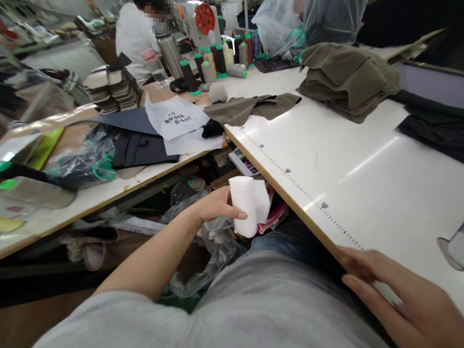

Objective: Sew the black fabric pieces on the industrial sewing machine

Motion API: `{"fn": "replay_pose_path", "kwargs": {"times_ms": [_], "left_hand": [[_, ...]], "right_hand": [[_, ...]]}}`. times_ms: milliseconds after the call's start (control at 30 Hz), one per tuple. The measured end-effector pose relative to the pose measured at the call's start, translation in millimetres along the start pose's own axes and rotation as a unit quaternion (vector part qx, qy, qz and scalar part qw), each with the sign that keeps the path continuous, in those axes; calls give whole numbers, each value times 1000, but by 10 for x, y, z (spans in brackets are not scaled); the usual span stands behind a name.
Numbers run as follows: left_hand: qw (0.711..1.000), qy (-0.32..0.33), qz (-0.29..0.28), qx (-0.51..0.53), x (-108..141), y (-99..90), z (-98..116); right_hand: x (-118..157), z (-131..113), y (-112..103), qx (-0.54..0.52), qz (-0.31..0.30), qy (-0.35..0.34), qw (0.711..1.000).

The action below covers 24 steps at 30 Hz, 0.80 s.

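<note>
A white paper roll (244, 204) with a loose end hanging at its right side is gripped in my left hand (218, 206), over the gap between two tables. My right hand (390, 291) is at the front edge of the white table (358, 188), thumb under the rim and fingers stretched along it; nothing shows in it. Below the roll lie clear plastic bags (214, 247) and pink items (275, 216).
Olive fabric (348, 79) is stacked on the white table, with dark fabric (449, 128) to its right. The left table (193, 163) carries papers (176, 118), dark cloth and thread cones (38, 191). Behind it sits a person in white (134, 37).
</note>
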<state>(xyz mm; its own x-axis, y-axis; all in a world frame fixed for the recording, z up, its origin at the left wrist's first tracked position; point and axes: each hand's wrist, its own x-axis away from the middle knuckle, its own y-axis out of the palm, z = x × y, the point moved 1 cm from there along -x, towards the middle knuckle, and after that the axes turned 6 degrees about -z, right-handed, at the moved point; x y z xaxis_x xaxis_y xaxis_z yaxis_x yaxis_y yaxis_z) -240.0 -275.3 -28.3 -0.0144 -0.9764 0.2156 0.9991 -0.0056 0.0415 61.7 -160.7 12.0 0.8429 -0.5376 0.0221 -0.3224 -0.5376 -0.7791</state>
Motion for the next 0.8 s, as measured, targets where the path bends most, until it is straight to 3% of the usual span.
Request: {"fn": "replay_pose_path", "kwargs": {"times_ms": [167, 267, 467, 633, 700, 800], "left_hand": [[984, 93, -135, 71, -145, 513, 393], [968, 106, -177, 140, -210, 603, 400], [950, 79, -185, 240, -292, 626, 233], [925, 51, -124, 356, -328, 717, 64], [914, 37, -107, 389, -327, 759, -14], [907, 14, -103, 409, -318, 810, -108]], "right_hand": [[-420, -334, 169, -223, -73, 35, 971], [-448, -351, 175, -221, -94, 69, 968], [-400, -298, 144, -214, -26, 90, 972], [-403, -282, 197, -266, 8, 49, 963], [-392, -272, 218, -345, 36, 57, 936], [-384, -276, 235, -500, 79, 115, 855]]}}
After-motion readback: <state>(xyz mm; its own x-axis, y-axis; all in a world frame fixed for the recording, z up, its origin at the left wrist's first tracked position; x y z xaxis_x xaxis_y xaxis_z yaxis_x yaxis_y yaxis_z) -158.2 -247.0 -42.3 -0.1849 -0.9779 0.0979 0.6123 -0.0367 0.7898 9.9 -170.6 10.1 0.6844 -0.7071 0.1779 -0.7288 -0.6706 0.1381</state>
